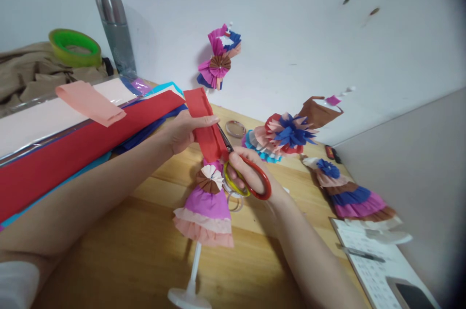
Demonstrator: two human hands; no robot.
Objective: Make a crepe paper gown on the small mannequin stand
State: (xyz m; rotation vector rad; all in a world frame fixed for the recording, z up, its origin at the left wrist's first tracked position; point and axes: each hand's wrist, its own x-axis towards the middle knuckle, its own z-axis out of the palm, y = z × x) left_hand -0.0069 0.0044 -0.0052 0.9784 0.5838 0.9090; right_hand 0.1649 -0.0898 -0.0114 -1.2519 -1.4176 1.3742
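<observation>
Scissors [243, 173] against red crepe strip [204, 122]

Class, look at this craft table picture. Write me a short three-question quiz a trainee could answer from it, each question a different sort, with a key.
1. True or false: the left hand holds a blue strip.
2. Which hand works the scissors?
A. left
B. right
C. neither
3. Fill in: the paper dress nearest the hands stands on a white ____.

Key
1. False: it pinches the red paper strip.
2. B, the right hand, fingers through the red handles.
3. stand
</observation>
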